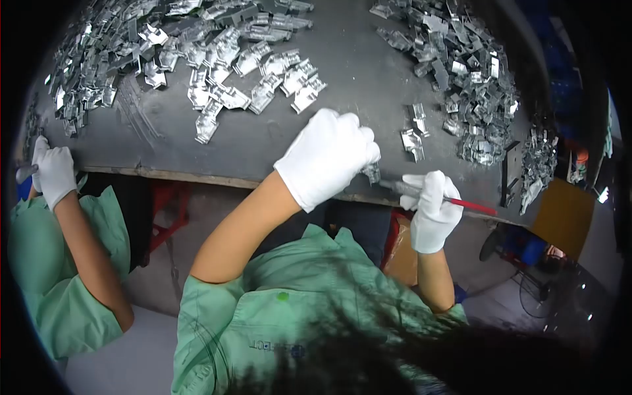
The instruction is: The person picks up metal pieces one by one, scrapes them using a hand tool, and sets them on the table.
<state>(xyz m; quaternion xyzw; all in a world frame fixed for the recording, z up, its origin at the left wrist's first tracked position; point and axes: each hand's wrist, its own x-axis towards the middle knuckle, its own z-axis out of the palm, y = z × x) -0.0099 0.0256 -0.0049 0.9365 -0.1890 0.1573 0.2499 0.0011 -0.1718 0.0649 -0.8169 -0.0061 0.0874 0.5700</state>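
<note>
My left hand (329,157), in a white glove, is closed with its fingers curled round a small shiny metal part (372,173) near the table's front edge. To its right, my gloved right hand (432,205) grips a slim red-handled tool (475,206) like a pen. The tool's grey tip (392,186) points left at the metal part, close to it; whether they touch I cannot tell. The fingers of my left hand hide most of the part. A few loose metal pieces (413,143) lie on the table beyond my right hand.
Bent metal parts lie heaped on the dark table (355,72), in a left pile (217,59) and a right pile (477,79). A dark block (509,172) stands near the right end. At the left sits a co-worker, whose gloved hand (56,172) is at the table edge.
</note>
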